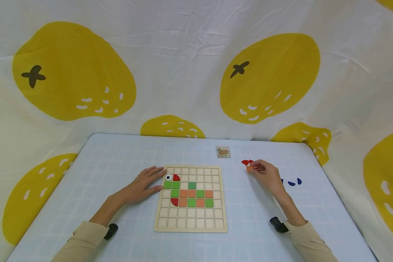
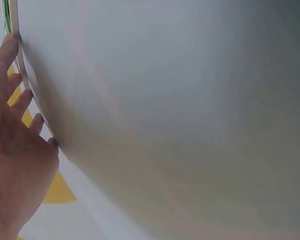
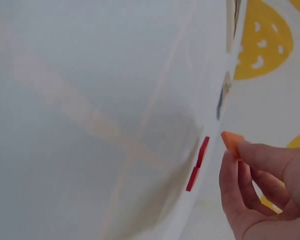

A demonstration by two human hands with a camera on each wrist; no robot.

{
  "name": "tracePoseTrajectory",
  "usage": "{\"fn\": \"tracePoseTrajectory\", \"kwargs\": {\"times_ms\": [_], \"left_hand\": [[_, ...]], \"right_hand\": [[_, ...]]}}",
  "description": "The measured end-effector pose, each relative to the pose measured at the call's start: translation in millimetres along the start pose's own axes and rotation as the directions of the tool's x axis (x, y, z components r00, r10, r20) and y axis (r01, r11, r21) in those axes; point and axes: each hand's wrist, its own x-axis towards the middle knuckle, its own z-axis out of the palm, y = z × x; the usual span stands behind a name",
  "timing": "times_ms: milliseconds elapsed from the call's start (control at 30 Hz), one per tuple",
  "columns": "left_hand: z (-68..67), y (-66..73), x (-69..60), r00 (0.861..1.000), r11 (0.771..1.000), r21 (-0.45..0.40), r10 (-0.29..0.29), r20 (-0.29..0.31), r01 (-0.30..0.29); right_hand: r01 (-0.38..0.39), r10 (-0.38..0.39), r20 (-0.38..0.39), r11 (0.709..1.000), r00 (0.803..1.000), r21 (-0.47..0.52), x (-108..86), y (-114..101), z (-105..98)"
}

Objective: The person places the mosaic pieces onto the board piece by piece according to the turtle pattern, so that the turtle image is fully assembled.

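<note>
A square wooden grid board (image 1: pixel 190 230) lies on the table. On it sit a white eye tile (image 1: pixel 168 177), two red rounded pieces, and several green and orange square tiles (image 1: pixel 200 202) in a connected pattern. My left hand (image 1: pixel 142 187) rests at the board's left edge, fingers extended, thumb and fingertips touching the rim. My right hand (image 1: pixel 268 177), right of the board, pinches an orange tile (image 3: pixel 232 142) between thumb and fingers, raised off the table. Red pieces (image 1: pixel 245 162) lie just beyond that tile, partly hidden by the hand in the head view.
Dark blue rounded pieces (image 1: pixel 292 183) lie to the right of my right hand. A small picture card (image 1: pixel 223 152) lies behind the board, near the far table edge. A white curtain (image 1: pixel 177 72) with yellow fruit prints hangs behind the table.
</note>
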Motion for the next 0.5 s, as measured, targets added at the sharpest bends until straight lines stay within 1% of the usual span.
{"fn": "tracePoseTrajectory", "kwargs": {"times_ms": [300, 500], "left_hand": [[-0.5, 0.4, -0.7, 1.0, 1.0, 0.0, 0.025, -0.013, -0.025], [-0.8, 1.5, -0.9, 0.999, 0.999, -0.003, 0.042, -0.022, -0.042]], "right_hand": [[0.065, -0.066, 0.016, 0.997, 0.998, 0.051, 0.8, -18, 18], [0.09, -0.091, 0.035, 0.996, 0.995, 0.026, -0.1, -31, 30]]}}
